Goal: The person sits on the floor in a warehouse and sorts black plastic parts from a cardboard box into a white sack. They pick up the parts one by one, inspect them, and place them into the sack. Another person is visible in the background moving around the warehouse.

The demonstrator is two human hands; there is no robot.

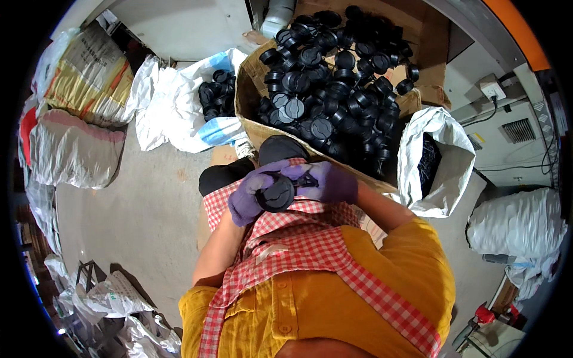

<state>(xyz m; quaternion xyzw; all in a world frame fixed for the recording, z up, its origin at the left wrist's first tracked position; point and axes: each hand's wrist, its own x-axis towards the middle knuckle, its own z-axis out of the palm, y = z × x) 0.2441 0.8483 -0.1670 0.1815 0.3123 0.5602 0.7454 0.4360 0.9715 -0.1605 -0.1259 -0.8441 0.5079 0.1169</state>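
Note:
Both my hands wear purple gloves and meet above my lap. My left hand (245, 200) is closed round the edge of a round black plastic lid (276, 194), whose flat face is turned up. Close by its right side, my right hand (335, 182) is closed with the fingers curled in. A small dark piece (308, 180) pokes out at those fingers; whether it belongs to the lid or is a separate thing, I cannot tell. Just beyond my knees, a large cardboard box (253, 73) holds a heap of similar black lids (322, 127).
Left of the box lies a white sack (170, 98) with more black parts (218, 92) in its mouth. At right, an open white sack (409, 173) contains thin black scraps (428, 162). Stuffed sacks (77, 146) line the left side; machine cabinets (513, 134) stand at right.

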